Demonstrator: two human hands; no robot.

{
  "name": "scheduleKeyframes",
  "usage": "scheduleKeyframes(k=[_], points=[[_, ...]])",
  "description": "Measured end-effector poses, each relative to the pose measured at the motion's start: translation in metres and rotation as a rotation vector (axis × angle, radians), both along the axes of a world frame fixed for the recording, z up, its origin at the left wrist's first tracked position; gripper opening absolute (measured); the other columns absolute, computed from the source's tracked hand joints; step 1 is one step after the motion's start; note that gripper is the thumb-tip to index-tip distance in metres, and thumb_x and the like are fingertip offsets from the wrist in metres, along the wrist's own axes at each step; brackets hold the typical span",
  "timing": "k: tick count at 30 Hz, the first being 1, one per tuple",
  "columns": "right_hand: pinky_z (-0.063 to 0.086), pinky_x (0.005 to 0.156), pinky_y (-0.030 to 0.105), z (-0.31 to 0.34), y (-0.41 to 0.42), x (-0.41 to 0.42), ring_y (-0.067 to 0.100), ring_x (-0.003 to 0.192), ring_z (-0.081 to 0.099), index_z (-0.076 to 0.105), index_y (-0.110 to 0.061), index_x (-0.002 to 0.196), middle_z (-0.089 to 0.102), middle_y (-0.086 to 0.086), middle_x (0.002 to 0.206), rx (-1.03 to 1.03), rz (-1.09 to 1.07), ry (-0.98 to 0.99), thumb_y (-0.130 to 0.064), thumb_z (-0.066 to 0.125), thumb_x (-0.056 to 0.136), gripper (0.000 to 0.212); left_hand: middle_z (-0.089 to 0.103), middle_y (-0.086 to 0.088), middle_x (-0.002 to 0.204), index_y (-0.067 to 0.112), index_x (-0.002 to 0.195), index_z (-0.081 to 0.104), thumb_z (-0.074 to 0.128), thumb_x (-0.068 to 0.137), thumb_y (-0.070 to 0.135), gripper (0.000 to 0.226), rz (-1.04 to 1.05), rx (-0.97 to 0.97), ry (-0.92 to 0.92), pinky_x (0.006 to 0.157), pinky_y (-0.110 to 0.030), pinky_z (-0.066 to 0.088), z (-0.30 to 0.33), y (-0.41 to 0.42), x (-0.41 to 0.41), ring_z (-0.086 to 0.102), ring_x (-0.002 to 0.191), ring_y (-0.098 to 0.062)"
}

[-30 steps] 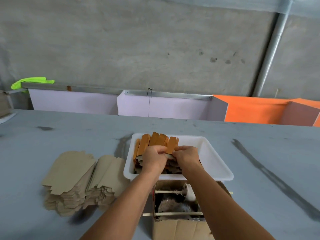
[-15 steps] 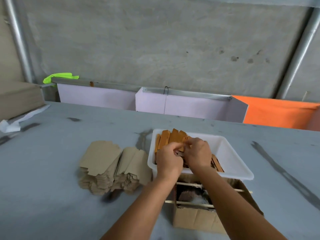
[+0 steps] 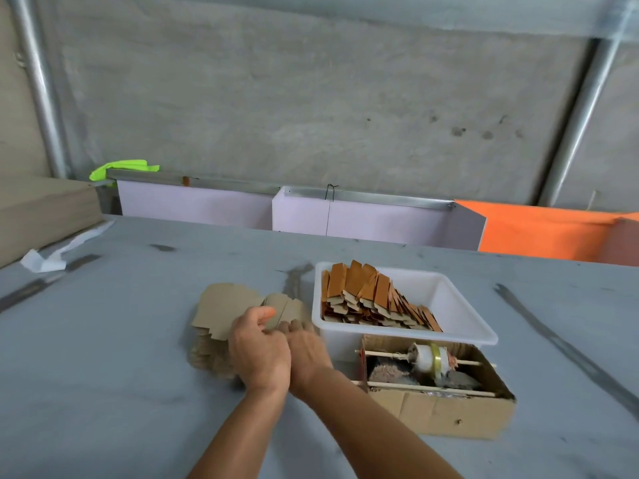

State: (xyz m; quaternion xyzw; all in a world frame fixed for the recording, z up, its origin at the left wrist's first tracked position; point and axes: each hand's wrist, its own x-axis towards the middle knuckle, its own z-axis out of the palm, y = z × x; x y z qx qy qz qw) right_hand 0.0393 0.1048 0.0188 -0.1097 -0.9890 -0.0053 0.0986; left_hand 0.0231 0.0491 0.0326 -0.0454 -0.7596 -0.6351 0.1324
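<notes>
Fingers (image 3: pixel 266 314) of the left hand (image 3: pixel 259 350) curl over the stack of cardboard blanks (image 3: pixel 224 305); whether they grip a blank cannot be told. Right hand (image 3: pixel 307 350) lies touching the left, its fingers mostly hidden, hold undetermined. Grey desk (image 3: pixel 138 392) carries everything. White tray (image 3: pixel 477 319) stands just right of the stack, cardboard box (image 3: pixel 442 413) against its near side. Orange strips (image 3: pixel 366 295) lean inside the tray.

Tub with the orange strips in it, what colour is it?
The tub is white, best seen in the head view.
</notes>
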Motion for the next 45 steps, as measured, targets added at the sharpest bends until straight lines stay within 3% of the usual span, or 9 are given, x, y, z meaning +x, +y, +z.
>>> scheduleKeyframes(k=[12,22,25,28,30,34,38,43,45], points=[[0.034,0.071,0.034,-0.018,0.000,-0.005,0.031,0.094,0.056,0.058,-0.002,0.096,0.063,0.017,0.098,0.150,0.049,0.059,-0.008,0.038,0.095,0.021,0.068,-0.010,0.099,0.005,0.095,0.067,0.043,0.071,-0.018,0.041,-0.023,0.044,-0.033,0.083,-0.025,0.042,-0.011,-0.001,0.005,0.060,0.093,-0.023],[0.035,0.066,0.036,-0.008,0.003,0.012,0.033,0.097,0.056,0.059,-0.002,0.102,0.061,0.018,0.103,0.069,0.023,0.090,0.001,0.043,0.090,0.020,0.069,-0.011,0.092,0.003,0.092,0.068,0.048,0.074,-0.017,0.034,0.008,0.122,-0.035,0.085,-0.034,0.051,-0.018,-0.014,-0.001,0.064,0.089,-0.027],[0.036,0.053,0.029,0.004,-0.006,0.023,0.028,0.072,0.064,0.063,-0.005,0.080,0.065,0.013,0.079,0.125,-0.015,0.242,-0.001,0.068,0.070,0.012,0.069,-0.011,0.090,0.002,0.091,0.068,0.050,0.076,-0.015,0.030,0.003,0.149,-0.033,0.082,-0.030,0.048,-0.022,-0.017,-0.003,0.064,0.088,-0.028],[0.026,0.032,0.019,0.018,-0.013,0.033,0.016,0.034,0.048,0.055,-0.013,0.048,0.051,0.001,0.043,0.129,-0.047,0.422,0.001,0.082,0.025,0.038,0.068,-0.012,0.092,0.002,0.094,0.067,0.051,0.077,-0.014,0.028,-0.012,0.167,-0.033,0.085,-0.033,0.049,-0.022,-0.020,-0.004,0.064,0.090,-0.030],[0.025,0.033,0.019,0.023,-0.010,0.040,0.018,0.033,0.044,0.054,-0.009,0.049,0.049,0.003,0.042,0.083,-0.060,0.570,0.011,0.081,0.032,0.038,0.067,-0.014,0.101,0.002,0.104,0.065,0.054,0.080,-0.010,0.029,-0.039,0.152,-0.031,0.091,-0.037,0.049,-0.021,-0.022,-0.004,0.063,0.093,-0.030],[0.028,0.049,0.024,0.039,0.008,0.060,0.021,0.048,0.043,0.062,-0.003,0.068,0.058,0.008,0.057,-0.205,-0.191,0.729,-0.004,0.068,0.081,0.014,0.060,-0.008,0.118,0.009,0.125,0.055,0.067,0.083,0.009,0.044,-0.160,0.109,-0.029,0.093,-0.031,0.044,-0.015,-0.024,-0.002,0.057,0.100,-0.020],[0.036,0.050,0.013,0.049,0.028,0.098,0.007,0.053,0.048,0.062,-0.016,0.062,0.056,-0.007,0.056,-0.700,-0.251,0.779,-0.018,0.070,0.082,0.022,0.056,0.001,0.118,0.013,0.130,0.052,0.074,0.080,0.019,0.054,-0.309,0.139,-0.034,0.097,-0.028,0.042,0.000,-0.022,0.009,0.052,0.110,-0.012],[0.045,0.052,0.020,0.041,0.039,0.151,0.010,0.061,0.057,0.062,-0.014,0.065,0.062,-0.004,0.061,-1.220,-0.358,0.701,-0.015,0.074,0.079,0.019,0.071,0.008,0.091,0.019,0.095,0.067,0.072,0.081,0.014,0.016,-0.591,0.256,-0.248,0.049,-0.012,0.046,0.012,-0.019,0.035,0.066,0.075,-0.003],[0.044,0.051,0.018,0.037,0.043,0.170,0.009,0.064,0.061,0.064,-0.016,0.071,0.064,-0.005,0.064,-1.286,-0.366,0.695,-0.013,0.073,0.079,0.013,0.073,0.008,0.075,0.019,0.084,0.068,0.071,0.079,0.006,0.015,-0.658,0.267,-0.268,0.045,-0.010,0.045,0.010,-0.017,0.047,0.066,0.062,0.001]])
